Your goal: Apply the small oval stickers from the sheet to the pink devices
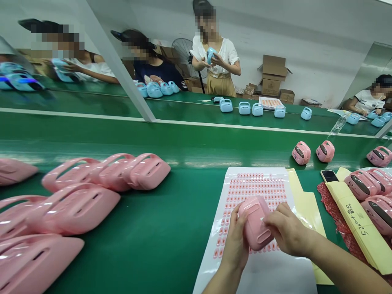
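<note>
My left hand [237, 241] is wrapped round a pink plastic casing [255, 224] with rounded corners, tilted above a white sheet of stickers [260, 269]. The fingers of my right hand [286, 228] are pinched together at the casing's right side. A small pale bit shows by those fingertips, too small to name. Rows of small pink-and-red stickers cover the upper part of the sheet, partly hidden behind the casing and my hands.
Several pink handled casings [76, 208] crowd the left of the green table. Yellow paper [309, 212], a phone [329, 176], a yellow bundle [358, 224] and more pink casings [363, 183] lie right. Beyond a white rail, people handle blue casings [226, 105].
</note>
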`<state>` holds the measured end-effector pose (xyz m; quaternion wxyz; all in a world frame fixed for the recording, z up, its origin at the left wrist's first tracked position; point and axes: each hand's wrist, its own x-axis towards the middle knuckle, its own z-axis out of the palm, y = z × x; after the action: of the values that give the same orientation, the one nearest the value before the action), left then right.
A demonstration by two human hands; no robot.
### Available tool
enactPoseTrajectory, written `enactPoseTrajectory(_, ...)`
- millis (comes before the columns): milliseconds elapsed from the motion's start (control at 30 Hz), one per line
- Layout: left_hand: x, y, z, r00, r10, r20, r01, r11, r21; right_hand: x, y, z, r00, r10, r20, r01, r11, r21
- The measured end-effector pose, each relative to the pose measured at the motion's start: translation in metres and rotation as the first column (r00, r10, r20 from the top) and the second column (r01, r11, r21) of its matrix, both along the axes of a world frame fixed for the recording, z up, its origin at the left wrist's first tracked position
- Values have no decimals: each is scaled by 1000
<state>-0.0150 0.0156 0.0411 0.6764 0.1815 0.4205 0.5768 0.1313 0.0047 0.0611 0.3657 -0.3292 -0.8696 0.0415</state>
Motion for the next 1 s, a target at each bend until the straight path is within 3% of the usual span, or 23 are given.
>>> enactPoseTrajectory(133, -3, 9, -2, 989, 90, 121, -65, 979, -193, 2, -11, 10, 960, -94, -265, 107, 994, 38)
enactPoseTrajectory(200, -10, 13, -8, 960, 110, 259, -38, 963, -267, 6, -14, 16, 925, -182, -334, 147, 981, -126)
enactPoseTrajectory(267, -20, 14, -19, 892, 94, 442, 33, 962, -271, 10, -14, 19, 926, -242, -291, 119, 916, -382)
enactPoseTrajectory(333, -30, 13, -32, 791, 43, 611, 111, 971, -213, 12, -11, 17, 942, -261, -210, 87, 795, -600)
enactPoseTrajectory(400, -37, 10, -45, 693, -52, 719, 151, 986, -74, 11, -5, 14, 950, -280, -142, 92, 681, -727)
enactPoseTrajectory(467, -40, 7, -54, 611, -197, 767, 190, 977, 99, 10, 1, 12, 949, -296, -105, 103, 610, -786)
enactPoseTrajectory(567, -41, 4, -57, 507, -364, 781, 223, 931, 289, 8, 7, 14, 959, -276, -66, 102, 552, -827)
enactPoseTrajectory(633, -41, 3, -55, 484, -404, 776, 214, 915, 343, 5, 8, 15, 961, -273, -47, 112, 539, -835)
enactPoseTrajectory(800, -42, 3, -53, 575, -358, 736, 197, 934, 300, -2, 6, 15, 946, -323, -38, 158, 561, -813)
enactPoseTrajectory(1000, -43, 4, -55, 624, -307, 719, 161, 950, 266, -7, -3, 3, 929, -338, -148, 102, 620, -778)
